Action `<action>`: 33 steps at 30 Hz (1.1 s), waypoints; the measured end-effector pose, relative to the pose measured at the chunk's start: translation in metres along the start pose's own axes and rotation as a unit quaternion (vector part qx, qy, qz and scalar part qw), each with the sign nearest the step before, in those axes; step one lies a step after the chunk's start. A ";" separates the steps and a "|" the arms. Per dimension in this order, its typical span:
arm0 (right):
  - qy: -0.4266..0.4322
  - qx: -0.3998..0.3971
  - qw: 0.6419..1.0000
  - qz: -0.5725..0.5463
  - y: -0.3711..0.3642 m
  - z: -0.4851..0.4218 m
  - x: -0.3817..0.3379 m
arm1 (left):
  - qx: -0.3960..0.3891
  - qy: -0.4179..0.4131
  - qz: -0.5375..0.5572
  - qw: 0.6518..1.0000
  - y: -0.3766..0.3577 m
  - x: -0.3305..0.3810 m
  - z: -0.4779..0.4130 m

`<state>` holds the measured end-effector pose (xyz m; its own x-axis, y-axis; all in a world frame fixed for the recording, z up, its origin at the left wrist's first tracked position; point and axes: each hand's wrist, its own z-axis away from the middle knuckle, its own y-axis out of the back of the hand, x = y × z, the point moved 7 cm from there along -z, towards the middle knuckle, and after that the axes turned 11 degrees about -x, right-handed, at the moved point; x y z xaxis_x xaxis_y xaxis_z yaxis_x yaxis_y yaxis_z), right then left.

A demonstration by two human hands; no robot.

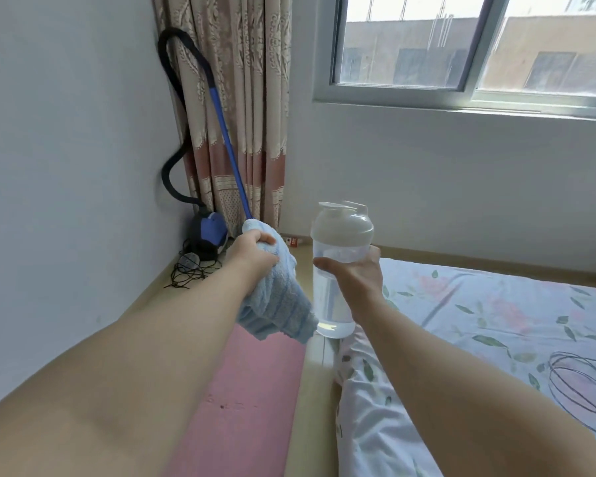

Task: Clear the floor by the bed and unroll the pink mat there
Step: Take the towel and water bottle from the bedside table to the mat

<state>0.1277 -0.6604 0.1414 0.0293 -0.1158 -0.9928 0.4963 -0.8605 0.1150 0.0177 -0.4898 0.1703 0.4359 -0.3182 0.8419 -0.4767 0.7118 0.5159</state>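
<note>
The pink mat (248, 401) lies flat on the floor between the wall and the bed (496, 325), partly hidden by my left arm. My left hand (252, 253) grips a light blue towel (279, 301) that hangs down above the mat. My right hand (355, 277) holds a clear shaker bottle (338, 246) with a white lid, upright and partly filled with water, over the gap beside the bed.
A blue vacuum cleaner (209, 232) with a black hose and blue tube stands in the corner by the patterned curtain (234, 98). Its black cord (190, 270) lies tangled on the floor. A window (461, 46) is above the bed.
</note>
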 end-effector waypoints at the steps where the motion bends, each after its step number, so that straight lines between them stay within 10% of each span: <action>1: 0.003 0.007 1.000 0.001 0.000 -0.029 0.000 | 0.002 0.001 0.006 1.000 -0.001 0.005 -0.027; 33: -0.055 -0.120 0.991 0.008 -0.077 -0.759 0.009 | 0.104 0.139 0.059 0.983 -0.020 0.074 -0.706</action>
<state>0.7480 -0.2183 0.0993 -0.0486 -0.1937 -0.9799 0.6890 -0.7167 0.1075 0.5982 -0.0856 0.1102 0.5458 -0.0361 0.8372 -0.6705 0.5803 0.4622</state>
